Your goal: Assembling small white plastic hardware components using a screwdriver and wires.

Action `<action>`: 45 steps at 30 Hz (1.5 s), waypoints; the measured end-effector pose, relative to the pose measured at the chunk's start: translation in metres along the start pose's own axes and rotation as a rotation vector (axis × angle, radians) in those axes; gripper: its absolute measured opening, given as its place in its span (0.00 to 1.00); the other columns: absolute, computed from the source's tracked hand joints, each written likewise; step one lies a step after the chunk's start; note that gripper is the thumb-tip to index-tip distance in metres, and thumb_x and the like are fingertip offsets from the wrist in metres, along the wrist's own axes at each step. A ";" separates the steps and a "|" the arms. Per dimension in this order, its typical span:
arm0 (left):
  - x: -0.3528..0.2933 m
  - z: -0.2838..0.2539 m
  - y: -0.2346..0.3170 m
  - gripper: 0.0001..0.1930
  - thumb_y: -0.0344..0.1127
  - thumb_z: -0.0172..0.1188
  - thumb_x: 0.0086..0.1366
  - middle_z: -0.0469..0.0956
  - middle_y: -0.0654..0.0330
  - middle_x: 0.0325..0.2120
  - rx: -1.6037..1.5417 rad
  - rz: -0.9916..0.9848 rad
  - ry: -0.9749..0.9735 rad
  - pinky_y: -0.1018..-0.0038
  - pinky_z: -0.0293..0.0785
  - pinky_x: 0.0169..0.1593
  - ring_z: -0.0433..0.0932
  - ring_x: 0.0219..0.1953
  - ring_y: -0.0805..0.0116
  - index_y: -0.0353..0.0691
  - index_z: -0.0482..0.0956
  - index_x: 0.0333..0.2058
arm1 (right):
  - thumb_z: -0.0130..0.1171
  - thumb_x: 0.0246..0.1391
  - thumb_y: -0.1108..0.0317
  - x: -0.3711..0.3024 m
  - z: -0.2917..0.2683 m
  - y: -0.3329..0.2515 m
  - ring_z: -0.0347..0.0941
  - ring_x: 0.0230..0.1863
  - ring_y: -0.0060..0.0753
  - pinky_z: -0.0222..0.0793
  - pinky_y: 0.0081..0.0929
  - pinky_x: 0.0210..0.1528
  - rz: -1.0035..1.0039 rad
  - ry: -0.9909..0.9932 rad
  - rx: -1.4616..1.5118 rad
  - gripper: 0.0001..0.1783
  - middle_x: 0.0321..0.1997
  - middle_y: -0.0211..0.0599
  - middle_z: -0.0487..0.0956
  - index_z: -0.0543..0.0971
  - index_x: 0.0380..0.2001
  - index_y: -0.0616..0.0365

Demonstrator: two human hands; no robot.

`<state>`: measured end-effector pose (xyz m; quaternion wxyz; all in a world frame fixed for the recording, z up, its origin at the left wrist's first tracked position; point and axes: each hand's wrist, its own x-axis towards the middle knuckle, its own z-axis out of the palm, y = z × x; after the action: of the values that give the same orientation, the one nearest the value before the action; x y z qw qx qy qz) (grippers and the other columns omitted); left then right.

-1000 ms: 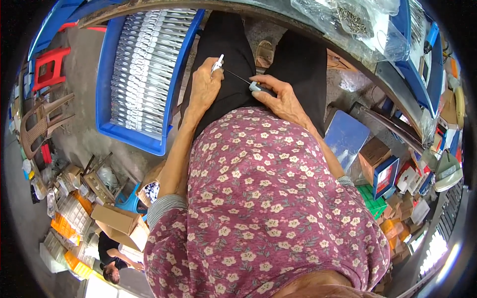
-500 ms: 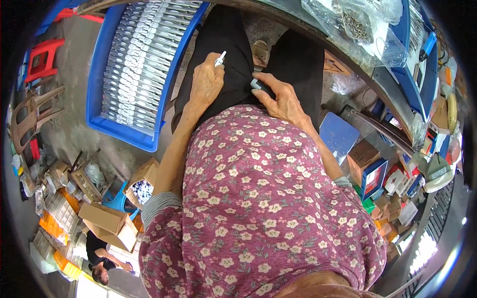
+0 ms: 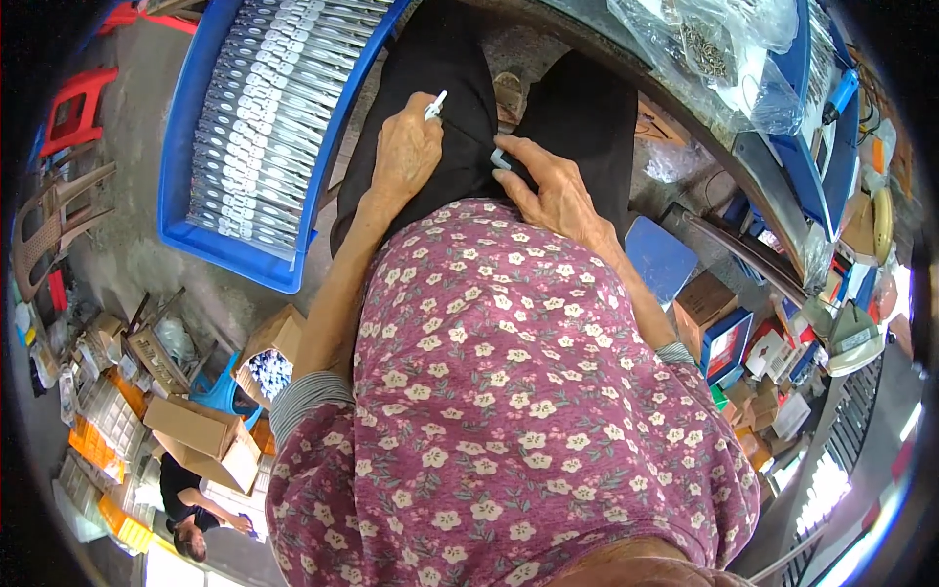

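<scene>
Over my dark trousers, my left hand (image 3: 409,155) is closed on a small white plastic piece (image 3: 435,105) with a thin tip pointing up. The rest of that piece is hidden by my fingers. To its right my right hand (image 3: 558,196) pinches a small grey piece (image 3: 500,158) between thumb and forefinger. Its darker body runs back into the palm, so its kind does not show. The two hands are apart, resting near my lap. Left of them stands a blue tray (image 3: 230,264) holding packed rows of slim silver-and-white parts (image 3: 259,127).
A workbench edge (image 3: 675,88) curves above my knees, bearing clear bags of small metal parts (image 3: 702,51). At right are a blue stool (image 3: 658,256) and stacked boxes. Cartons (image 3: 201,440) stand lower left, near another person (image 3: 191,504). A red stool (image 3: 78,112) is far left.
The view has shifted slightly, so the tray and surroundings sit a little further left. My left hand has turned slightly, tilting the white tip rightward. Both hands keep their pieces.
</scene>
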<state>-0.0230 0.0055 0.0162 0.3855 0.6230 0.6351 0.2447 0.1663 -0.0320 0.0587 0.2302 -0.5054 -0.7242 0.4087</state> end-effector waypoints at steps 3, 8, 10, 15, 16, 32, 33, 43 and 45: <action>0.000 0.000 -0.001 0.09 0.28 0.46 0.56 0.74 0.37 0.25 0.021 -0.003 -0.005 0.55 0.69 0.35 0.74 0.31 0.40 0.30 0.71 0.34 | 0.54 0.49 0.70 0.000 0.001 0.000 0.74 0.33 0.53 0.70 0.38 0.34 -0.044 0.018 -0.066 0.18 0.37 0.53 0.75 0.70 0.44 0.66; -0.001 0.003 0.000 0.09 0.27 0.47 0.56 0.74 0.38 0.25 0.129 0.075 0.023 0.55 0.70 0.36 0.75 0.30 0.41 0.29 0.71 0.33 | 0.55 0.43 0.71 0.002 -0.008 -0.019 0.72 0.29 0.41 0.69 0.33 0.28 -0.161 -0.056 -0.476 0.19 0.30 0.43 0.71 0.72 0.42 0.62; -0.001 0.004 -0.001 0.09 0.27 0.47 0.55 0.75 0.38 0.25 0.151 0.088 0.022 0.56 0.71 0.36 0.75 0.30 0.41 0.29 0.71 0.33 | 0.55 0.41 0.72 0.004 -0.009 -0.021 0.71 0.28 0.37 0.68 0.30 0.27 -0.257 -0.040 -0.607 0.20 0.28 0.39 0.69 0.72 0.42 0.61; -0.001 0.003 -0.001 0.09 0.26 0.48 0.55 0.75 0.39 0.25 0.112 0.073 0.012 0.56 0.71 0.35 0.75 0.30 0.42 0.29 0.71 0.34 | 0.52 0.41 0.70 0.006 -0.013 -0.023 0.67 0.30 0.28 0.67 0.22 0.28 -0.423 0.001 -0.774 0.19 0.27 0.33 0.68 0.73 0.41 0.60; -0.001 0.003 0.000 0.09 0.26 0.48 0.55 0.75 0.39 0.25 0.113 0.072 0.008 0.56 0.71 0.35 0.75 0.30 0.42 0.29 0.71 0.34 | 0.52 0.41 0.70 0.006 -0.013 -0.023 0.67 0.30 0.28 0.67 0.22 0.28 -0.419 0.001 -0.772 0.19 0.27 0.33 0.68 0.73 0.41 0.60; -0.006 0.008 0.009 0.09 0.26 0.49 0.54 0.75 0.40 0.24 0.278 0.091 -0.061 0.57 0.73 0.33 0.76 0.28 0.43 0.29 0.72 0.33 | 0.53 0.40 0.71 0.001 -0.016 -0.019 0.68 0.34 0.32 0.71 0.26 0.25 -0.260 -0.193 -0.643 0.19 0.31 0.36 0.69 0.73 0.41 0.60; -0.006 0.008 0.008 0.09 0.26 0.49 0.54 0.75 0.40 0.24 0.282 0.105 -0.049 0.57 0.73 0.32 0.76 0.28 0.43 0.29 0.72 0.33 | 0.53 0.40 0.72 0.001 -0.014 -0.020 0.69 0.33 0.33 0.72 0.26 0.25 -0.264 -0.186 -0.628 0.19 0.30 0.37 0.70 0.73 0.40 0.61; -0.004 0.015 -0.002 0.07 0.28 0.49 0.56 0.75 0.44 0.23 0.272 0.110 -0.069 0.57 0.70 0.33 0.75 0.28 0.45 0.35 0.72 0.34 | 0.53 0.40 0.74 0.005 -0.008 -0.025 0.73 0.28 0.37 0.73 0.24 0.21 -0.310 -0.240 -0.711 0.20 0.26 0.46 0.71 0.71 0.41 0.72; -0.004 0.017 -0.002 0.07 0.27 0.49 0.56 0.75 0.45 0.24 0.279 0.084 -0.082 0.58 0.70 0.32 0.75 0.28 0.46 0.35 0.72 0.34 | 0.53 0.41 0.75 0.006 -0.008 -0.024 0.74 0.27 0.38 0.73 0.25 0.21 -0.254 -0.281 -0.704 0.20 0.26 0.47 0.71 0.70 0.41 0.72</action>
<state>-0.0110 -0.0011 0.0057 0.3101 0.7061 0.6201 0.1443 0.1566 -0.0275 0.0826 -0.0096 -0.3990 -0.9012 0.1689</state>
